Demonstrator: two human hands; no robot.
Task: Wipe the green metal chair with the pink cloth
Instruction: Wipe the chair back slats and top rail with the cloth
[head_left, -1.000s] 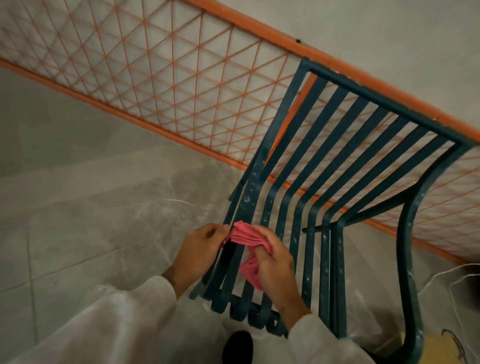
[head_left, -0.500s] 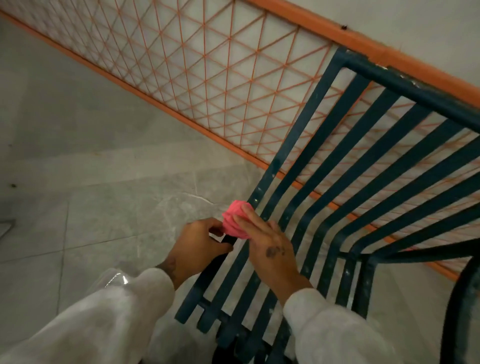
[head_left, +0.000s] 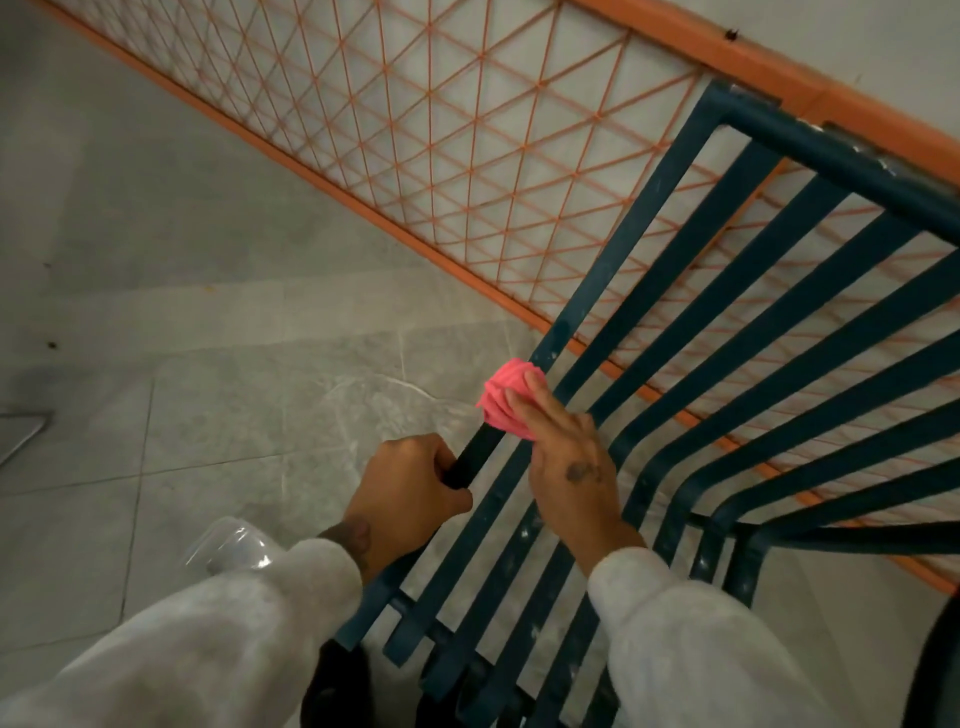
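Head view, centre frame: our right hand (head_left: 563, 457) presses the bunched pink cloth (head_left: 506, 397) onto the green metal chair's (head_left: 779, 332) outer slat while our left hand (head_left: 410, 486) grips it below. We judge the wad could slide off the narrow edge.

No text, label, brand, number or sign can be read on anything here.

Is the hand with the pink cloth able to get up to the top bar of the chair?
Probably yes. The right hand presses the pink cloth on the outer slat, and that slat runs bare up to the top bar. Nothing blocks it, though it may need a stretch.
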